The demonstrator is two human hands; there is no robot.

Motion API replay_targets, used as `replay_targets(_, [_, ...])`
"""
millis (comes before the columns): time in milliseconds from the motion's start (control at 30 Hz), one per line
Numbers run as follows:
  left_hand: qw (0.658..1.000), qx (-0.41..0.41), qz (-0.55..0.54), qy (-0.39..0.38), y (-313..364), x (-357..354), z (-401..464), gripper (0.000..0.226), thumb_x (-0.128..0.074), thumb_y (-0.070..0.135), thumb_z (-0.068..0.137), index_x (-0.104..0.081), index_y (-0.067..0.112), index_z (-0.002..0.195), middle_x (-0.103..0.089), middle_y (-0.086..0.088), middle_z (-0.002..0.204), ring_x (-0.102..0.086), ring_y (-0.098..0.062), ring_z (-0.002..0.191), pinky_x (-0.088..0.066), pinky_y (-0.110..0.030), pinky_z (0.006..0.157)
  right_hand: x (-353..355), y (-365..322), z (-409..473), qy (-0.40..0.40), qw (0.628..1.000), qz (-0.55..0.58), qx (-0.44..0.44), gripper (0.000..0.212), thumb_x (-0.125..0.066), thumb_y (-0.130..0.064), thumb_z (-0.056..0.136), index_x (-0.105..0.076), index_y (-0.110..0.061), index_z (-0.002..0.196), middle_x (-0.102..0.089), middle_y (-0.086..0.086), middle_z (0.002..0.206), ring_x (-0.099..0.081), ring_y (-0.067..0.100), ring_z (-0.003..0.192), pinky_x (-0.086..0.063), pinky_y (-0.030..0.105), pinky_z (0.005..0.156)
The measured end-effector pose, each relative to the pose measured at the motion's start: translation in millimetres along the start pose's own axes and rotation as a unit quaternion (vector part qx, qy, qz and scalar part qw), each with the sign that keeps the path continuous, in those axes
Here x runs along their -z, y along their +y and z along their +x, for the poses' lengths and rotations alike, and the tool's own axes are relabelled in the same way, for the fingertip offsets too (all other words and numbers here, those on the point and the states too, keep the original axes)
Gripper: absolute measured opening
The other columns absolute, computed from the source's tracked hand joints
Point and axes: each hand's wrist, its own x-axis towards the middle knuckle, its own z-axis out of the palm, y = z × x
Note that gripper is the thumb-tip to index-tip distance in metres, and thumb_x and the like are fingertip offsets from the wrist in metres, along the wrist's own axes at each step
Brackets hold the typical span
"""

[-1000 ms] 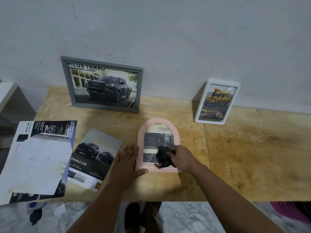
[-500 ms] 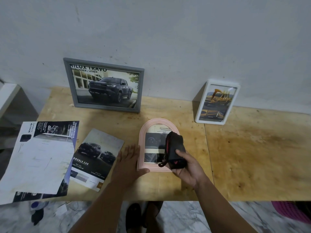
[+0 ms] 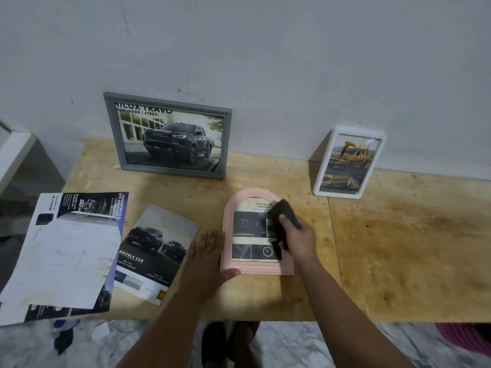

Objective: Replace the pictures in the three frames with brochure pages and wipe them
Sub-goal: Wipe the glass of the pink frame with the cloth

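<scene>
On the counter (image 3: 398,248) I see the arched frame (image 3: 239,266) lying flat at centre, the left hand (image 3: 210,258) resting at its left edge and the right hand (image 3: 300,237) holding a cloth (image 3: 284,211) on its glass. Behind it, a large frame (image 3: 170,136) at left and a small frame (image 3: 348,162) at right lean on the wall (image 3: 265,62). Left of the arched frame lies a loose brochure page (image 3: 156,251), and further left a brochure stack (image 3: 63,251) overhangs the counter's front edge.

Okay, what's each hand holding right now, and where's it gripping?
The right hand grips a bunched black cloth around its middle. The left hand holds nothing, lying flat against the pink frame.
</scene>
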Motion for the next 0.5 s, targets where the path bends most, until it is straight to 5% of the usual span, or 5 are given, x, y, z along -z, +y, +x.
replay_targets(100, [1.000,-0.001,-0.016,0.006,1.1,0.5,-1.2,0.111,-0.027,0.089,0.075,0.018,0.028,0.156,0.014,-0.001,0.167,0.019,-0.022,0.153,0.015,-0.043,0.122,-18.7,-1.4,27.8,0.034,0.947,-0.257,0.190,0.022,-0.055,-0.032,0.102,-0.071,-0.025,0.117,-0.062,0.006,0.109,-0.063,0.021,0.083,-0.054,0.036,0.076])
replay_targets(233, [1.000,-0.001,-0.025,0.013,2.6,2.6,-1.4,0.109,-0.036,0.085,0.080,0.022,0.029,0.153,0.019,0.001,0.165,0.024,-0.017,0.149,0.017,-0.041,0.121,-52.9,16.8,50.5,-0.031,0.829,-0.504,0.240,0.036,-0.045,-0.038,0.103,-0.061,-0.025,0.132,-0.043,0.009,0.128,-0.059,0.034,0.099,-0.055,0.042,0.076])
replay_targets(433, [1.000,-0.003,-0.025,0.013,2.0,0.7,-1.6,0.108,-0.028,0.091,0.076,0.026,0.032,0.149,0.024,0.004,0.160,0.022,-0.020,0.151,0.017,-0.040,0.119,-67.4,29.0,28.1,-0.129,0.781,-0.527,0.309,0.031,-0.051,-0.030,0.101,-0.065,-0.023,0.128,-0.046,0.010,0.123,-0.061,0.037,0.086,-0.048,0.039,0.063])
replay_targets(500, [0.999,-0.006,-0.024,0.021,1.6,-0.9,-1.0,0.110,-0.017,0.094,0.072,0.020,0.030,0.153,0.018,0.002,0.163,0.018,-0.022,0.152,0.016,-0.041,0.120,-60.1,29.5,20.5,-0.186,0.784,-0.511,0.300,0.032,-0.052,-0.028,0.100,-0.068,-0.020,0.127,-0.048,0.009,0.123,-0.063,0.036,0.088,-0.052,0.039,0.070])
